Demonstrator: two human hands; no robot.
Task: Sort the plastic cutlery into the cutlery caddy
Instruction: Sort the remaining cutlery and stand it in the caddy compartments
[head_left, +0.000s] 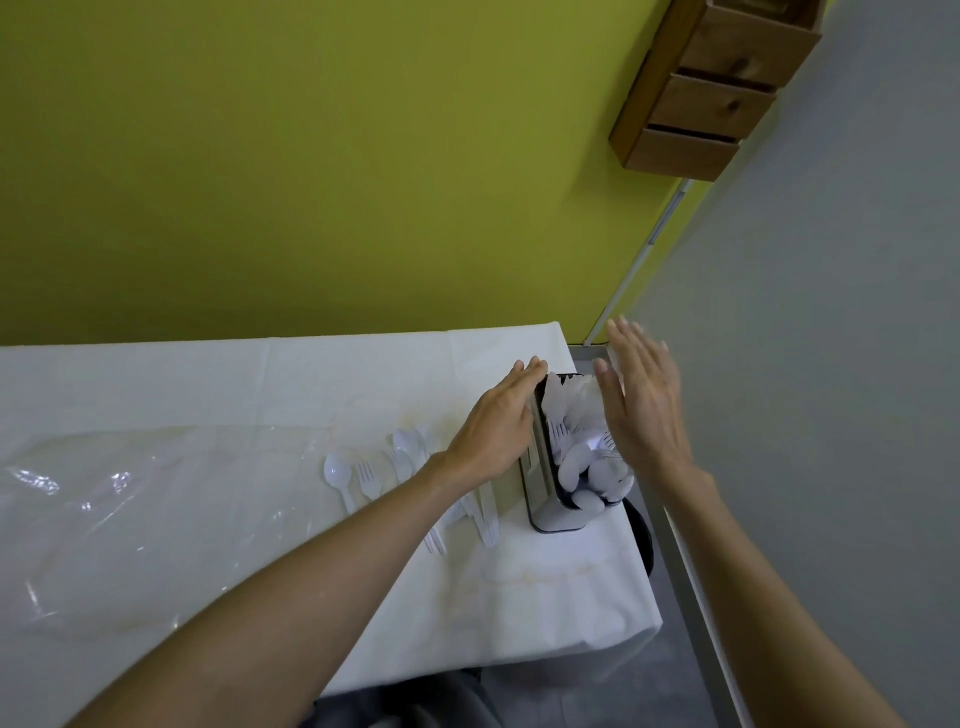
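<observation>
Your two hands frame the cutlery caddy (558, 499) at the right end of the white-covered tabletop (208, 395), close to its edge. Your left hand (496, 421) lies flat, fingers extended, pressed against the caddy's left wall and gripping nothing. Your right hand (641, 400) hovers spread and empty just beside the caddy's right side; whether it touches the container cannot be told. The caddy stands upright, already crowded with white plastic pieces, their bowls and tines pointing up. More loose cutlery (410, 467) lies on the tabletop just left of it, partly under your left forearm, including a spoon (337, 475) and a fork (368, 480) side by side. These pieces look very light, thin and smooth, likely to skid on the cloth and to snap if bent, so the stiffer handle is the sensible place to pinch. The caddy itself appears rigid but top-heavy with its load; holding it low on both walls should keep it from tipping off the nearby edge.
</observation>
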